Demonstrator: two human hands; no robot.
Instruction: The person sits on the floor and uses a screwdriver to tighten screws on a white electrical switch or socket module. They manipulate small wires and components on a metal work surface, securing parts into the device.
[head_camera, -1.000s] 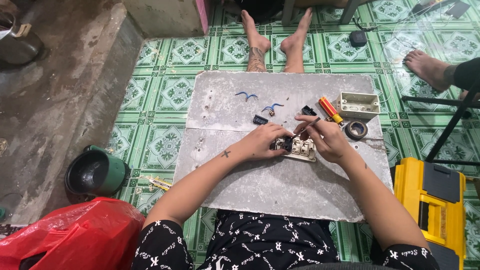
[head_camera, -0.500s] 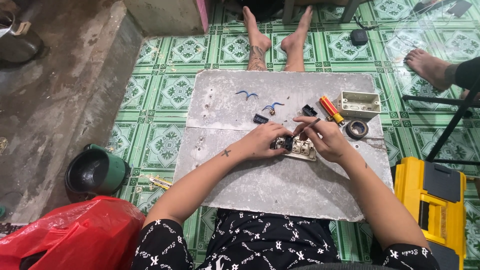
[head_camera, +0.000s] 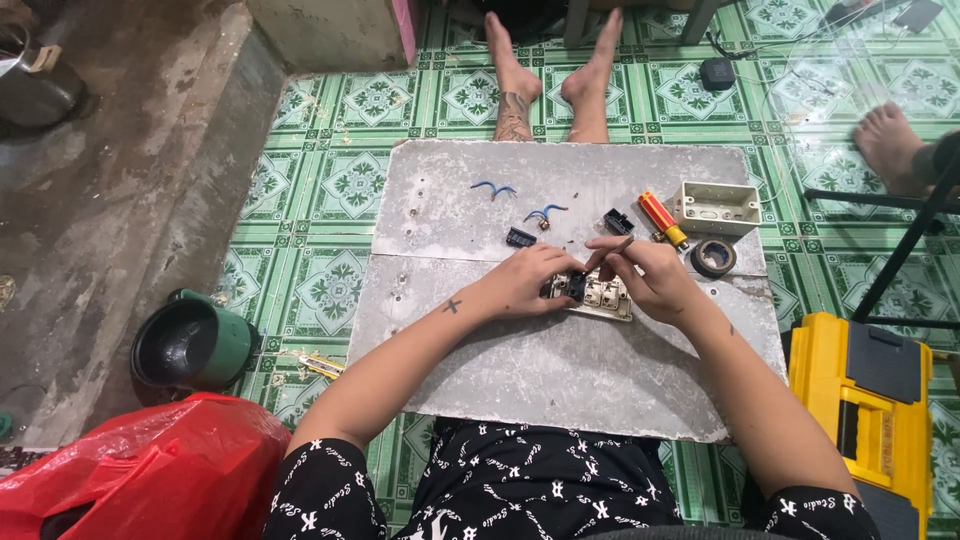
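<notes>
The left hand (head_camera: 525, 282) lies curled on the grey board (head_camera: 560, 370), its fingers closed around the left end of a pale switch plate (head_camera: 600, 296) and touching the dark module set in it. The right hand (head_camera: 655, 280) rests at the plate's right end, thumb and forefinger pinched narrow on a thin dark tool (head_camera: 612, 250) that slants up to the right. Whether the tool tip touches the plate cannot be told. The plate lies flat near the middle of the board, between both hands.

On the board beyond the hands lie two short blue wire pieces (head_camera: 495, 187), one further back and one nearer with a small metal bit at its end. There are two small black modules (head_camera: 520, 237), one to the left and one to the right of the nearer wire. One screwdriver (head_camera: 662, 219) with an orange and yellow handle lies just beside one cream box (head_camera: 717, 207), and one roll of black tape (head_camera: 714, 258) sits near the right hand.

On the green tiled floor stand one green bucket (head_camera: 195, 345) and one red bag (head_camera: 140, 470) to the left, and one yellow toolbox (head_camera: 868, 410) to the right. Two bare feet (head_camera: 555, 80) of another person show past the board, and a third foot (head_camera: 890, 145) at far right.
</notes>
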